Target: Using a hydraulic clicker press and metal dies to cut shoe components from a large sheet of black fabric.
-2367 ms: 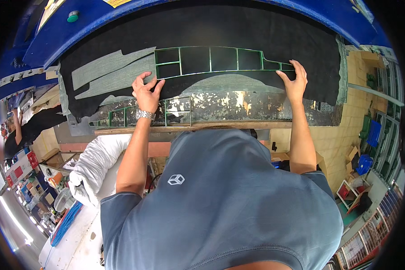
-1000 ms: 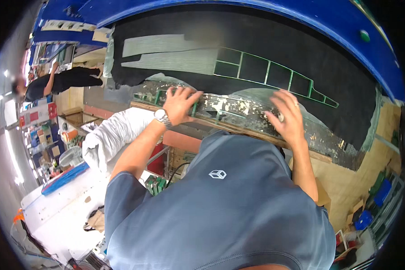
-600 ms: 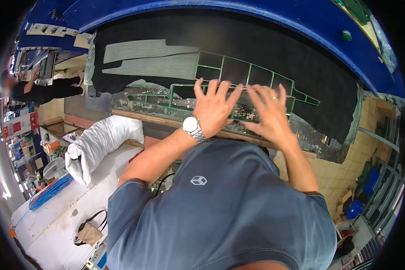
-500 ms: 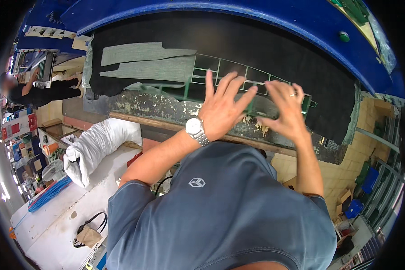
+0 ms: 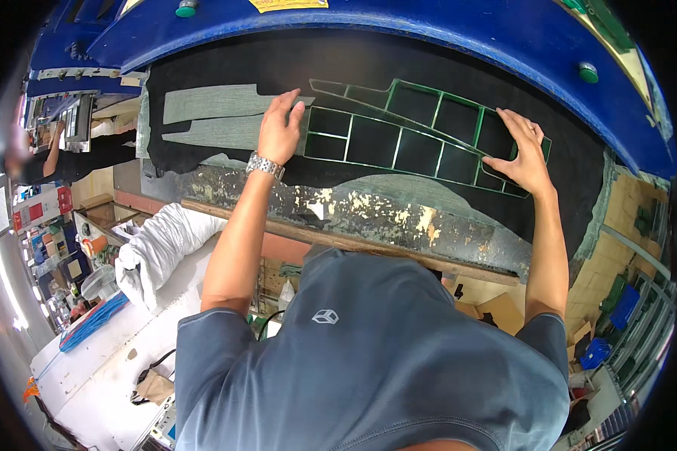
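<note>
Two long green-edged cutting dies, open frames with crossbars, lie side by side on a black sheet (image 5: 572,180). The far die (image 5: 459,120) slants along the near die (image 5: 372,143). My right hand (image 5: 526,154) spans the far die's right end, thumb at its near edge and fingers across its far side, closed on it. By the left ends of both dies is my left hand (image 5: 278,135), thumb and fingers apart, with nothing visible between them. Left of that hand are two grey-green strip shapes (image 5: 210,104); whether they are cut pieces or openings in the sheet I cannot tell.
A blue machine beam (image 5: 429,30) curves across the far side. The worn table edge (image 5: 316,203) runs before me. At left are a rolled white cloth bundle (image 5: 165,248) and a white table (image 5: 98,376). Another person (image 5: 53,161) works at the far left.
The far die was a blurred frame under both hands near the front edge; now it lies beyond the other die. My hands have spread apart, left hand leftward, right hand rightward.
</note>
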{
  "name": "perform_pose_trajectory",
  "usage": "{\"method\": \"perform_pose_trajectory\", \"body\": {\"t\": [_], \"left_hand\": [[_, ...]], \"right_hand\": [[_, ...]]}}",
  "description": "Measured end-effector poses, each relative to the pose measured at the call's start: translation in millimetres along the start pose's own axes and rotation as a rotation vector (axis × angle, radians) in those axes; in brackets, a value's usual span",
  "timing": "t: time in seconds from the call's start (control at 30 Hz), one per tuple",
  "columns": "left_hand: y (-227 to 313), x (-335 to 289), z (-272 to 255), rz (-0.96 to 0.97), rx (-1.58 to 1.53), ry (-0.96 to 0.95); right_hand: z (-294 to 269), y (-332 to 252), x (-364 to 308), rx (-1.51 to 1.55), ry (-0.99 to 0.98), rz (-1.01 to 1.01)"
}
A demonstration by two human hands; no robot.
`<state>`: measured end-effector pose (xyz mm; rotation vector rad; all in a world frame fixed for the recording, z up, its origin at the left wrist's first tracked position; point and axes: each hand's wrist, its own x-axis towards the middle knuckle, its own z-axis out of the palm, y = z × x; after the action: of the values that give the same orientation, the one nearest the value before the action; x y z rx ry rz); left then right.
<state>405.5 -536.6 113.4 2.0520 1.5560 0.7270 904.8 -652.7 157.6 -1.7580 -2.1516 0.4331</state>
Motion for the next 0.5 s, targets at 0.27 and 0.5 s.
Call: {"method": "perform_pose_trajectory", "body": {"t": [0.27, 0.5], "left_hand": [[-11.3, -7.3, 30.8, -0.227, 0.086, -0.086], [0.0, -8.9, 37.4, -0.281, 0.065, -0.109]], "right_hand": [[6.7, 7.7, 17.3, 0.015, -0.118, 0.0], [4.2, 17.9, 7.6, -0.033, -0.177, 0.034]]}}
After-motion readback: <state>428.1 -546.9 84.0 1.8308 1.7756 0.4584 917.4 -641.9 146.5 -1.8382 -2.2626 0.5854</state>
